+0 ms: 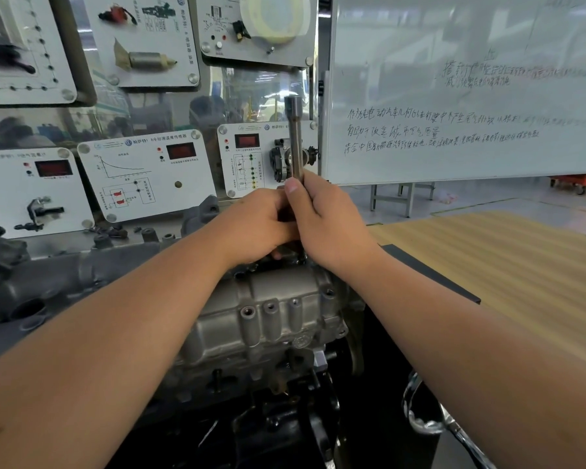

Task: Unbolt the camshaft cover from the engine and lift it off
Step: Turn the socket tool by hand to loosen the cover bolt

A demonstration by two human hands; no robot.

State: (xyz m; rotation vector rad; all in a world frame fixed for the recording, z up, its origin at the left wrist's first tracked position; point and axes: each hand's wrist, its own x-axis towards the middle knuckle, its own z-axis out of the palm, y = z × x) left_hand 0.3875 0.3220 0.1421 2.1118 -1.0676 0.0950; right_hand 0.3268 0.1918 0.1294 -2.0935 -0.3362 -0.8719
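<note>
We start at the left, where the left hand (254, 228) has its fingers (278, 216) curled in around the lower part of the wrench (295, 140), just above the far end of the camshaft cover (278, 309). What those fingers close on is hidden behind the hand, so we cannot tell whether it is a bolt head or the tool's foot. Touching it on the right, the right hand (332, 225) wraps the shank, thumb laid upward along it. The wrench stands almost upright, its long axis rising straight out of the fists, socket end uppermost. The cover lies directly below and toward us from the fingers, its length running away from us, still seated on the engine (217, 360). Both hands are equally close to the far bolt. We judge the turn needs room sideways; the instrument panels (142, 177) stand just behind, and the whiteboard (454, 89) to the right. The wooden tabletop (504, 265) lies beyond the right wrist.
</note>
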